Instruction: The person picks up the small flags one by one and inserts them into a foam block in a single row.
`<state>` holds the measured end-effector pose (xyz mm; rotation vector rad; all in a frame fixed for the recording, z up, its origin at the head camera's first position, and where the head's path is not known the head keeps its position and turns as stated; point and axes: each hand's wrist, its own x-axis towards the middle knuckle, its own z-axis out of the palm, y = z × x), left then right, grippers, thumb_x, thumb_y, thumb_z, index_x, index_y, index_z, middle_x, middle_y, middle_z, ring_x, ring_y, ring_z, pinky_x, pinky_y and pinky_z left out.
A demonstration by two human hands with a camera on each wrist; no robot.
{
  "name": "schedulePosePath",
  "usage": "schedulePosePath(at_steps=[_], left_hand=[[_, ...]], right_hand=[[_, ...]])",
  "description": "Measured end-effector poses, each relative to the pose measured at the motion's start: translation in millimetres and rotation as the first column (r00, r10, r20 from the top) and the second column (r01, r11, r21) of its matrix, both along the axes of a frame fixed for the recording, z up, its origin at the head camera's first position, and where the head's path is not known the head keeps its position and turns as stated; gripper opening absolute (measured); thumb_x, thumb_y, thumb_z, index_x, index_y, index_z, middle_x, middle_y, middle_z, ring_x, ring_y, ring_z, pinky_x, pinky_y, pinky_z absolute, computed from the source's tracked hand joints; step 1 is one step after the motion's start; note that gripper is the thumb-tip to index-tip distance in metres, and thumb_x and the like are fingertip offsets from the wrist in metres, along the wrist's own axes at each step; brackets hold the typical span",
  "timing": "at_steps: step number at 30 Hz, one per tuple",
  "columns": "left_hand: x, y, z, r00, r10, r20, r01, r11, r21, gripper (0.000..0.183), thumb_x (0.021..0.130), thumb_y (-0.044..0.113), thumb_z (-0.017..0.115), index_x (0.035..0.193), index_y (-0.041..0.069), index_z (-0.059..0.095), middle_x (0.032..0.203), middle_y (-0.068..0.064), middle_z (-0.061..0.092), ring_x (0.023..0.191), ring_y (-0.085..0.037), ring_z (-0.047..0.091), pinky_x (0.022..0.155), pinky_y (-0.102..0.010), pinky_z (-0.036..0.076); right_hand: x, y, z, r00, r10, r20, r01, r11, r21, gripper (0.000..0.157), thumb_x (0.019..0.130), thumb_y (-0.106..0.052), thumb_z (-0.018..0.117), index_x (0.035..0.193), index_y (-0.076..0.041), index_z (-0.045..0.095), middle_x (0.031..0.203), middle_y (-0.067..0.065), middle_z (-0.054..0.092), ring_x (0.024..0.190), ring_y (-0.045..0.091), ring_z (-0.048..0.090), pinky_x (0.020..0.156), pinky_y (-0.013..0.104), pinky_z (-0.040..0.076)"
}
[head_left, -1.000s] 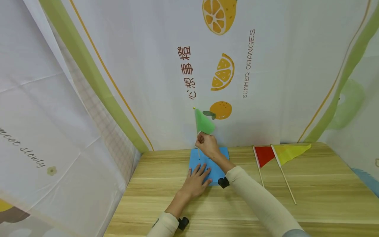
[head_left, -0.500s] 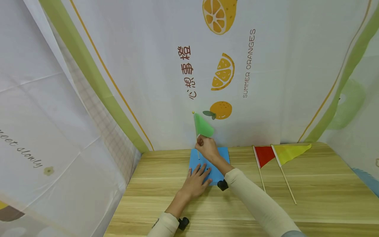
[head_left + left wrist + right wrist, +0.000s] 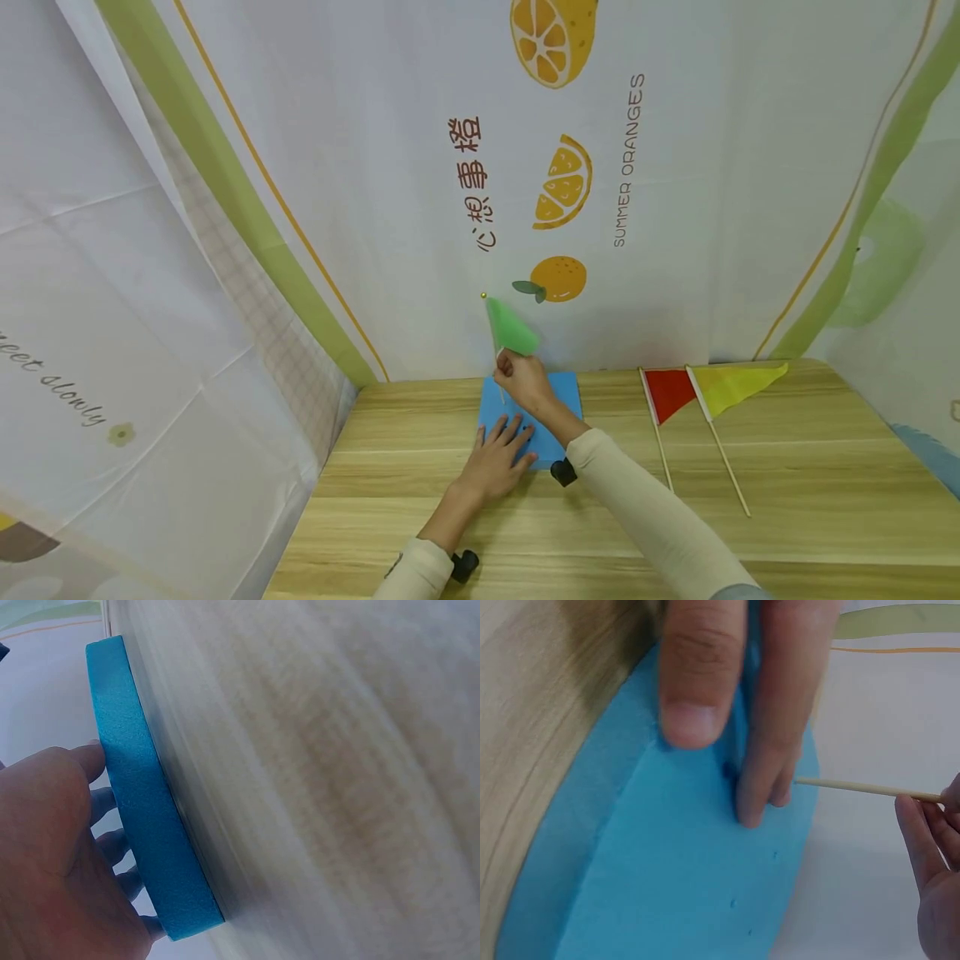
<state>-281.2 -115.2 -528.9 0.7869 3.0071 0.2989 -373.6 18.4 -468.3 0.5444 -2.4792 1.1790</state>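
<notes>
A blue foam block (image 3: 566, 392) with small holes lies on the wooden table near its back edge. My left hand (image 3: 493, 467) rests on the near part of the block with its fingers spread; in the left wrist view, the thumb sits at the block's upper edge (image 3: 150, 802). Between thumb and fingers, my right hand (image 3: 527, 383) pinches the wooden stick (image 3: 862, 787) of a green triangular flag (image 3: 513, 328). The flag points up, leaning slightly left, with a gold bead (image 3: 483, 295) on top. Its stick's lower tip is right at a hole in the block's far left part.
To the right, a red flag (image 3: 666, 393) and a yellow flag (image 3: 726, 392) lie on the table (image 3: 825, 500), sticks towards the front. A white cloth (image 3: 420, 208) printed with oranges hangs directly behind the table. Black wrist cameras (image 3: 465, 567) sit under both forearms.
My right hand has moved down a little with the green flag, and the bead has dropped and shifted left as the stick tilts. The left hand and the block have stayed in place.
</notes>
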Motion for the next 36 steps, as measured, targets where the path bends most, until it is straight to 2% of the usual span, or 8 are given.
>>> schedulePosePath(at_steps=[16, 26, 36], left_hand=[[0.0, 1.4, 2.7, 1.0, -0.001, 0.007, 0.001, 1.0, 0.021, 0.058, 0.114, 0.049, 0.044, 0.167, 0.023, 0.041, 0.177, -0.006, 0.03, 0.165, -0.035, 0.025, 0.13, -0.069, 0.022], [1.2, 0.1, 1.8, 1.0, 0.008, 0.01, -0.009, 1.0, 0.013, 0.059, 0.114, 0.049, 0.045, 0.167, 0.022, 0.041, 0.177, -0.006, 0.03, 0.165, -0.034, 0.025, 0.13, -0.068, 0.022], [1.2, -0.1, 2.1, 1.0, 0.008, 0.004, -0.008, 1.0, 0.012, 0.059, 0.114, 0.048, 0.046, 0.166, 0.021, 0.042, 0.176, -0.007, 0.031, 0.164, -0.035, 0.027, 0.13, -0.067, 0.023]], right_hand=[[2.1, 3.1, 1.5, 1.0, -0.011, -0.006, 0.011, 1.0, 0.023, 0.006, 0.102, -0.012, 0.073, 0.099, -0.007, 0.071, 0.097, 0.008, 0.079, 0.09, 0.024, 0.077, 0.079, 0.038, 0.064], [5.2, 18.5, 9.1, 1.0, -0.012, 0.011, 0.012, 1.0, 0.02, 0.007, 0.102, -0.011, 0.072, 0.106, -0.005, 0.07, 0.103, 0.011, 0.076, 0.098, 0.028, 0.076, 0.086, 0.044, 0.064], [3.6, 27.2, 10.9, 0.997, -0.007, 0.081, 0.003, 0.999, 0.048, 0.014, 0.105, -0.019, 0.07, 0.113, -0.008, 0.073, 0.108, 0.008, 0.078, 0.103, 0.027, 0.076, 0.09, 0.045, 0.063]])
